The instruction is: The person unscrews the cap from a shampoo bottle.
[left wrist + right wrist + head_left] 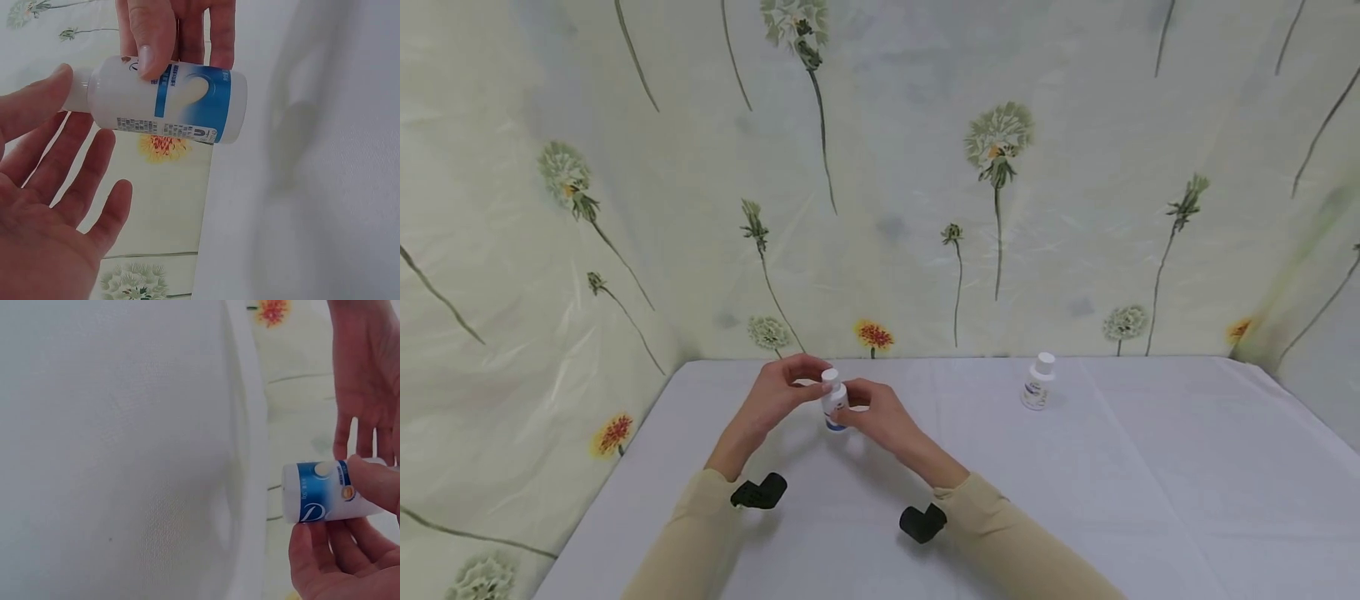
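Both hands meet at a small white bottle (834,407) with a blue label band, left of the table's middle in the head view. My left hand (777,396) pinches the bottle's white cap (79,91) between thumb and fingers; its other fingers spread loosely below. Around the bottle's body, my right hand (880,417) grips with thumb on one side and fingers on the other. The left wrist view shows the blue label (203,94) and small print. In the right wrist view the bottle's base (290,494) stands free of the fingers.
A second white bottle (1038,382), capped and upright, stands toward the back right of the white-covered table (1120,500). Behind the table hangs a flower-printed curtain (895,167), which also runs along the left side. Black wrist pieces (760,492) sit by both cuffs.
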A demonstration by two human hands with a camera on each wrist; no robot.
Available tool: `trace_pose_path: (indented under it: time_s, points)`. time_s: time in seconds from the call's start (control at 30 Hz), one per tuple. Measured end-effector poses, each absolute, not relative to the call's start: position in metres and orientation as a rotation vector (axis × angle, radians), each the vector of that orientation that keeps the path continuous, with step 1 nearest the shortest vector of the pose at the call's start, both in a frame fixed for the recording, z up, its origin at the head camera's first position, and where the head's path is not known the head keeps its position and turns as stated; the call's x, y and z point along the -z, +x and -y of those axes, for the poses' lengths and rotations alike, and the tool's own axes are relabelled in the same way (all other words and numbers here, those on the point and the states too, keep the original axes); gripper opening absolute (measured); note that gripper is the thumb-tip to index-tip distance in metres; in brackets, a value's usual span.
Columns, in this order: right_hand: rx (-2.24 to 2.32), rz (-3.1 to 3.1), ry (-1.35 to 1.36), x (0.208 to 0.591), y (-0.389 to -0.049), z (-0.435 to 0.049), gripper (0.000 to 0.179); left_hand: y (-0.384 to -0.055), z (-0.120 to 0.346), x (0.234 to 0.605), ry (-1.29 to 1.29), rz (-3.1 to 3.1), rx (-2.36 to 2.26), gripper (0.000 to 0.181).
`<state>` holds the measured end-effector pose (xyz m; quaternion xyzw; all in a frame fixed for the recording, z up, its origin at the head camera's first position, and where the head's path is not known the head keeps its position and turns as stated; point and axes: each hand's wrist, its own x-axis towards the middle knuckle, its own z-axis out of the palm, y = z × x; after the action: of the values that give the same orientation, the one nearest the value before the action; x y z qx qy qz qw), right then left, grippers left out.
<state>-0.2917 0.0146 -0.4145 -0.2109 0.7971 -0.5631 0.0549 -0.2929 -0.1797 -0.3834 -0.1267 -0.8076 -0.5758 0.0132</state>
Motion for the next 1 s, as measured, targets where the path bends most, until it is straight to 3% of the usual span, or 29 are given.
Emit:
trace_pose_path:
  time_s: [0.7, 1.0]
  points:
    - [1.756, -2.427, -0.619, 0.407, -0.269, -0.047, 0.039, -0.282, 0.151, 0.38, -0.497, 2.468, 1.885, 0.028]
    - [1.753, -2.422, -0.57, 0.38, -0.242, -0.056, 0.036, -0.278, 0.141, 0.379, -0.533, 2.507, 1.837, 0.025]
